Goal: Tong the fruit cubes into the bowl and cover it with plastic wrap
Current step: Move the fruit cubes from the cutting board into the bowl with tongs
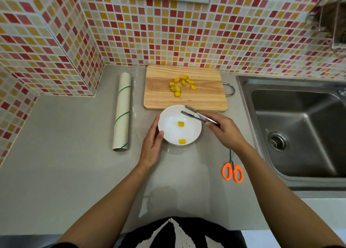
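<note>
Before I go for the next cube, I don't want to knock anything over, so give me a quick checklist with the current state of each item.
1. Tongs empty and open: ok, nothing between the tips.
2. Right hand grips the tongs: ok.
3. Left hand steadies the bowl: ok, resting on its left rim.
4. Cubes in the bowl: ok, two inside.
5. Cubes on the board reachable: ok, cluster just beyond the bowl, path unobstructed.
6. Wrap and scissors out of the way: ok, on either side.
</note>
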